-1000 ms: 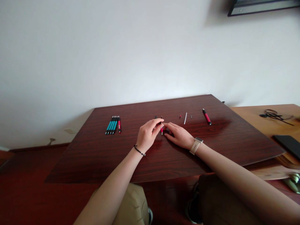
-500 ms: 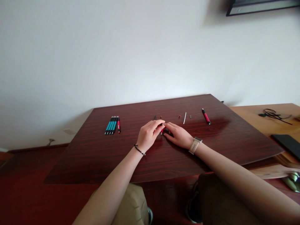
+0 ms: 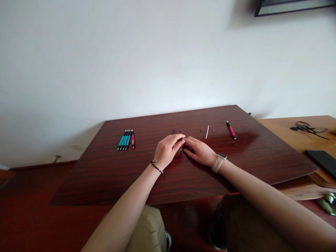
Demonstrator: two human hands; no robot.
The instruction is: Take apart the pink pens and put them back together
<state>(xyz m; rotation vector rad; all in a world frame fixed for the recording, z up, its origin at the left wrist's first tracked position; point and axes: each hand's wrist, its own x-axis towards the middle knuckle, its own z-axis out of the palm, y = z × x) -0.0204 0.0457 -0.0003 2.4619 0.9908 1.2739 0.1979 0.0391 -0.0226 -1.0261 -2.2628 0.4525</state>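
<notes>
My left hand (image 3: 166, 150) and my right hand (image 3: 201, 153) meet fingertip to fingertip over the dark wooden table (image 3: 126, 182). Between them, mostly covered, is a pink pen barrel (image 3: 181, 147), pinched by the left thumb and fingers. The right index finger bends in against the left fingertips, its thumb lower down; whatever that hand grips is hidden. Just beyond the hands lie a dark pen part (image 3: 174, 132) and a tiny piece (image 3: 180, 131). Farther right are a small red piece (image 3: 201, 130), a white refill (image 3: 207, 132) and a small grey spring-like part (image 3: 213, 130).
Several teal pens (image 3: 124, 140) lie side by side at the left, with a pink pen (image 3: 133, 139) next to them. Another pink pen (image 3: 231, 130) rests at the right. A lighter table (image 3: 278, 126) beyond carries a black cable (image 3: 306, 127) and a dark flat object (image 3: 321, 162).
</notes>
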